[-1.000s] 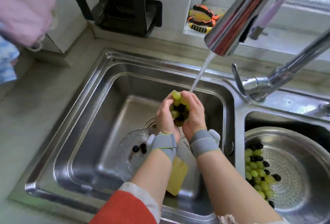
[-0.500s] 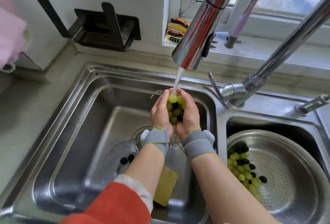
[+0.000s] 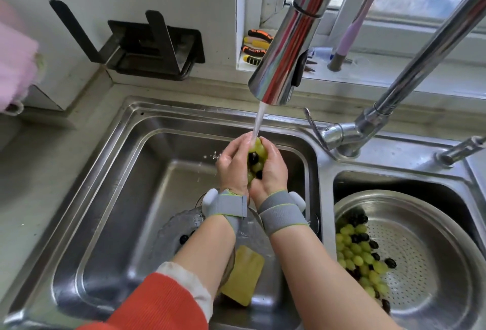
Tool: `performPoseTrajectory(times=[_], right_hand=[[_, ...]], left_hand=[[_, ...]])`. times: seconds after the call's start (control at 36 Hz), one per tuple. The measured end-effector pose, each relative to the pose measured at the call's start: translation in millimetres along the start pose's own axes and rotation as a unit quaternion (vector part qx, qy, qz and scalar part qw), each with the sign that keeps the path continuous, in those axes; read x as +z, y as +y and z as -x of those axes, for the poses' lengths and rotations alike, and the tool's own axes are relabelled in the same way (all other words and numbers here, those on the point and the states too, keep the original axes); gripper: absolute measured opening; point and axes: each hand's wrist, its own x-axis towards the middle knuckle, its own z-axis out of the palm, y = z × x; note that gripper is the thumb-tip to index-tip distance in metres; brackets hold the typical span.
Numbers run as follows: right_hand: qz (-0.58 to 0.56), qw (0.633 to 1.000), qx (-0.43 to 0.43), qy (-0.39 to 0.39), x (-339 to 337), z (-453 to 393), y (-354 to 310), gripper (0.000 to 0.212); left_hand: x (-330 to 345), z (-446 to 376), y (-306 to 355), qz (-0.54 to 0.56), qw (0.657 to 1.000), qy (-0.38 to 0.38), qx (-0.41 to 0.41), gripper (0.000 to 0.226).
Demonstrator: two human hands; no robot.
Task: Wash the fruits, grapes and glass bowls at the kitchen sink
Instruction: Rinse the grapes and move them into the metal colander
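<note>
— While water runs from the faucet head, where do the grapes sit?

— A handful of grapes, green with a few dark ones, is cupped between the left hand and the right hand, directly under the faucet head. The stream lands on the top of the bunch.

— And the grip of each hand?

— Both are curled round the fruit, palms facing each other, fingertips nearly meeting at the top. The left grip clamps one side of the bunch, the right grip the other. Each wrist wears a grey strap with a pale tracker on it.

— What lies below the faucet head?

— The left sink basin, stainless steel. Nearer the person than the faucet head, under the wrists, a glass bowl rests on the basin floor with at least one dark grape inside; the forearms hide much of it. A yellow sponge lies just beside that bowl, nearer still to the person.

— And to the right of the faucet head?

— The second basin holds a perforated metal colander. More green and dark grapes are heaped against its left wall.

— Anything behind the faucet head?

— A windowsill with orange-and-black handled tools and a lilac-handled brush. Left of those, a black rack stands on the bench against the wall, and a pink cloth hangs far to the left.
</note>
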Motion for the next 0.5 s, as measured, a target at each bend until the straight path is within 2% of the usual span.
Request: performPoseTrajectory(times=[0.06, 0.11, 0.25, 0.39, 0.5], right_hand=[[0.026, 1.000, 0.002, -0.017, -2, 2, 2, 0.021], [0.063, 0.996, -0.016, -0.055, -4, 8, 3, 0.017], [0.150, 0.981, -0.091, -0.087, -12, 12, 8, 0.015], [0.144, 0.982, -0.091, -0.077, -18, 4, -1, 0.023], [0.123, 0.987, -0.083, -0.061, -16, 1, -1, 0.025]], left_hand=[[-3, 2, 1, -0.019, 1.000, -0.019, 0.006, 0.015], [-4, 2, 2, -0.026, 1.000, -0.005, -0.003, 0.021], [-2, -3, 3, 0.102, 0.991, 0.045, -0.077, 0.017], [2, 7, -12, 0.154, 0.982, 0.029, -0.103, 0.018], [5, 7, -13, 0.099, 0.992, 0.018, -0.072, 0.020]])
